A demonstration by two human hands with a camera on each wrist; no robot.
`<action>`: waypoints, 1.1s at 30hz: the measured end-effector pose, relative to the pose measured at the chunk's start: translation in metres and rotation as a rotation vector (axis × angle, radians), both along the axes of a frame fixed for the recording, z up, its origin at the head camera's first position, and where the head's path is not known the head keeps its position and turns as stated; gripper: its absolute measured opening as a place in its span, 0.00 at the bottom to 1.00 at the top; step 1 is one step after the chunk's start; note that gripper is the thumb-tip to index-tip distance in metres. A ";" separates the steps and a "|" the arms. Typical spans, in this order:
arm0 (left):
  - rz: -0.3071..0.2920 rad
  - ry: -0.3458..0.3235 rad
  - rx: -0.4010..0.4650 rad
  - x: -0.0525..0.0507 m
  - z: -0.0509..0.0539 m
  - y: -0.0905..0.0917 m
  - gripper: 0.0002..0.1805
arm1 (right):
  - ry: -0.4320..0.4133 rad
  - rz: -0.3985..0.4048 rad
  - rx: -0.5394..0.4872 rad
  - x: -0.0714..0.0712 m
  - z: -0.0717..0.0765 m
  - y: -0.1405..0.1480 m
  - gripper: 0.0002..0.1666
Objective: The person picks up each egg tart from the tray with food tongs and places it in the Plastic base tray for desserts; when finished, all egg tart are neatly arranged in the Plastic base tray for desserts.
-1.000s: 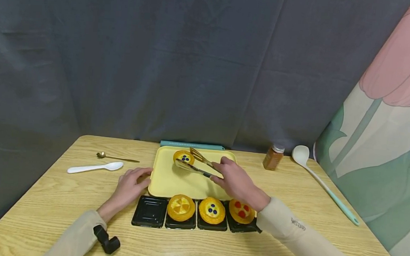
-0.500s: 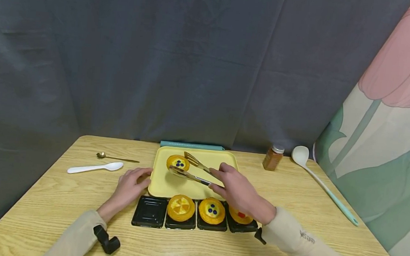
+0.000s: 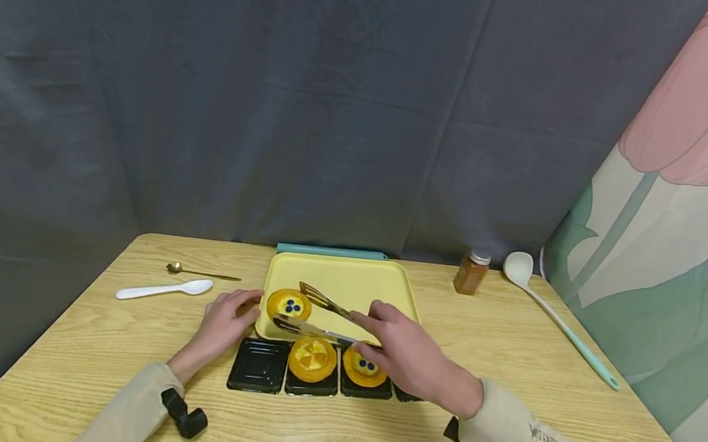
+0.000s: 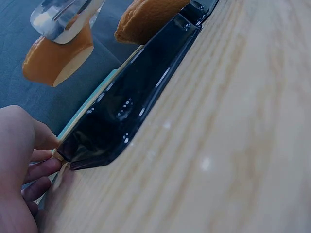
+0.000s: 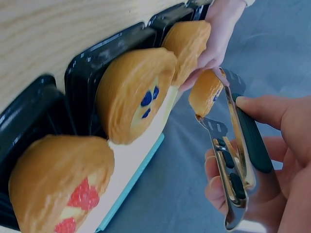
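Observation:
My right hand [image 3: 409, 358] holds a pair of metal tongs [image 3: 315, 331] with dark green grips. Between the tong ends hangs a tart [image 3: 283, 306] topped with blueberries; the left wrist view shows this tart [image 4: 41, 65] in the air. Below is a yellow tray [image 3: 368, 283]. My left hand [image 3: 223, 321] pinches the tray's left edge between thumb and fingers. In front of the tray stands a row of black square holders. The leftmost holder [image 3: 257, 366] is bare. A fruit-wedge tart [image 3: 312, 359] and another blueberry tart [image 3: 363, 372] sit in the middle ones.
A strawberry tart [image 5: 60, 179] sits in the rightmost holder, hidden by my right hand in the head view. White spoon [image 3: 164, 289] and small gold spoon [image 3: 202, 273] lie left. A spice jar [image 3: 471, 274] and long ladle [image 3: 559, 317] are right; a teal strip [image 3: 331, 251] lies behind the tray.
My right hand has brought the tongs and blueberry tart leftward and toward me, from the tray's back to its front left. The left hand has stayed at the tray's edge.

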State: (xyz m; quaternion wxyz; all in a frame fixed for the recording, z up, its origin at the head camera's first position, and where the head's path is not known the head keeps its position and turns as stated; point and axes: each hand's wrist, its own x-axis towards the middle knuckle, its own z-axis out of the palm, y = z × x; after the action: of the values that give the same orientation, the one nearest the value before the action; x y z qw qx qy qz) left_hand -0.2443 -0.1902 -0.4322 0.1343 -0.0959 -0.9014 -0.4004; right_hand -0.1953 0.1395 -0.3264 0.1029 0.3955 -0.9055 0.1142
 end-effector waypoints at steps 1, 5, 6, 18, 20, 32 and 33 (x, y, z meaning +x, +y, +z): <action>0.001 -0.002 0.001 0.000 0.000 0.000 0.22 | -0.003 0.012 -0.004 0.002 0.000 0.000 0.27; 0.002 -0.014 0.003 -0.001 -0.001 0.000 0.22 | -0.007 0.047 -0.015 0.007 -0.002 -0.002 0.27; 0.002 -0.015 0.002 -0.001 -0.001 -0.001 0.22 | -0.007 0.054 -0.016 0.008 -0.003 -0.003 0.27; -0.013 0.015 -0.003 -0.001 -0.002 -0.002 0.21 | 0.012 0.144 -0.001 0.020 -0.007 -0.010 0.27; -0.019 0.017 0.002 0.000 -0.002 -0.002 0.21 | 0.002 0.152 0.004 0.021 -0.008 -0.011 0.27; -0.009 -0.007 0.013 0.000 -0.002 -0.002 0.21 | -0.056 0.161 0.046 0.023 -0.011 -0.018 0.26; -0.006 -0.011 0.013 0.000 -0.002 -0.002 0.21 | -0.052 0.163 0.047 0.023 -0.011 -0.018 0.26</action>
State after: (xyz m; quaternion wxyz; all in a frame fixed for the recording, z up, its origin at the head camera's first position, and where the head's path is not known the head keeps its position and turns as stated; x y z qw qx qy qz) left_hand -0.2447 -0.1923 -0.4337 0.1285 -0.0957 -0.8993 -0.4070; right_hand -0.1727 0.1214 -0.3371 0.0606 0.4670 -0.8751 0.1113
